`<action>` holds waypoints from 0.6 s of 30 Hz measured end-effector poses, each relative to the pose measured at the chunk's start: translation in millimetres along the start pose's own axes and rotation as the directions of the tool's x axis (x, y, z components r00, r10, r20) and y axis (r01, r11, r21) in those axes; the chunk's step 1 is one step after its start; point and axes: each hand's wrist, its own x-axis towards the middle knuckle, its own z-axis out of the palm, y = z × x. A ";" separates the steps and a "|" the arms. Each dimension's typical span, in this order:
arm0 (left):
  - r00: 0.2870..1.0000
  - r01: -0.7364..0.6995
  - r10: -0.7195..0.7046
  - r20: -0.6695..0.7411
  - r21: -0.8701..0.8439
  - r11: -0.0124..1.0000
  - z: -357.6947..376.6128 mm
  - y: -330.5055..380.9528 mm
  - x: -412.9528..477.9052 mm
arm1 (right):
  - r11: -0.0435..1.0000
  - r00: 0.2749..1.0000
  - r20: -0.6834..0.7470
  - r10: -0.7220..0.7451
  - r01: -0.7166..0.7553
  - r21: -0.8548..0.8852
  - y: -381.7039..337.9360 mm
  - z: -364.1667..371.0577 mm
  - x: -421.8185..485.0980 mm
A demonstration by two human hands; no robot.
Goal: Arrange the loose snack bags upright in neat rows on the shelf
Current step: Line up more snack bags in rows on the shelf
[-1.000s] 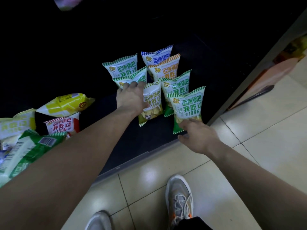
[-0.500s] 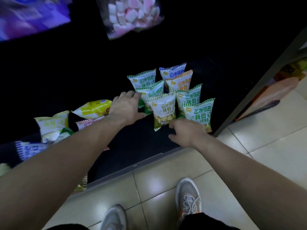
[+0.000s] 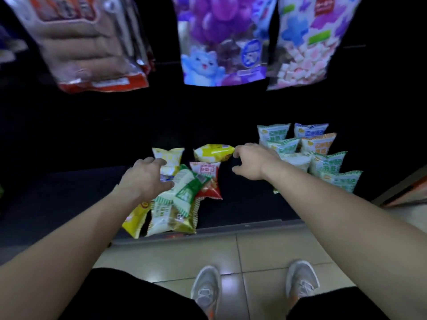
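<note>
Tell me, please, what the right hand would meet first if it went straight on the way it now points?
Probably the yellow bag lying on its side: the right hand points left, open, its forefinger close to the bag's right end. Depth is unclear, so it might pass above.

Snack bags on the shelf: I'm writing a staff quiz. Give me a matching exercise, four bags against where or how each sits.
1 rear yellow bag
2 red bag
3 green-striped bags
4 purple bag

A hangs above the shelf
B stand upright in rows, right side
C lies just off the fingers of the right hand
D lies flat in front of the yellow one

Pairs: 1-C, 2-D, 3-B, 4-A
</note>
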 end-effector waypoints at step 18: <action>0.974 0.110 -0.060 0.219 -0.226 0.968 57.5 -85.8 34.9 | 0.970 0.949 0.198 -0.244 0.238 0.057 -126.7 182.1 77.3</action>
